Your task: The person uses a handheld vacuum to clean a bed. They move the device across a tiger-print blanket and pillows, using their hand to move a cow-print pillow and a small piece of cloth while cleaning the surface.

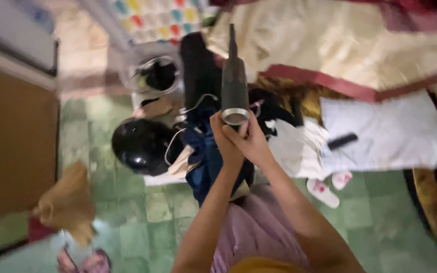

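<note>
**Both hands around a dark tube**

Both hands meet at the lower end of a dark grey cylindrical tube with a silver metal rim (234,81). My left hand (223,139) and right hand (251,139) press together around that rim, fingers curled, probably to steady it as it points away from me. Just beyond my hands a heap of dark blue and black clothes (203,146) lies on the green tiled floor (142,222). Left of them sits a glossy black helmet (140,144); right of them, a white folded cloth (380,131) on the bed edge.

Both arms raised forward; left hand (222,137) and right hand (250,140) pressed together, fingers curled.
</note>
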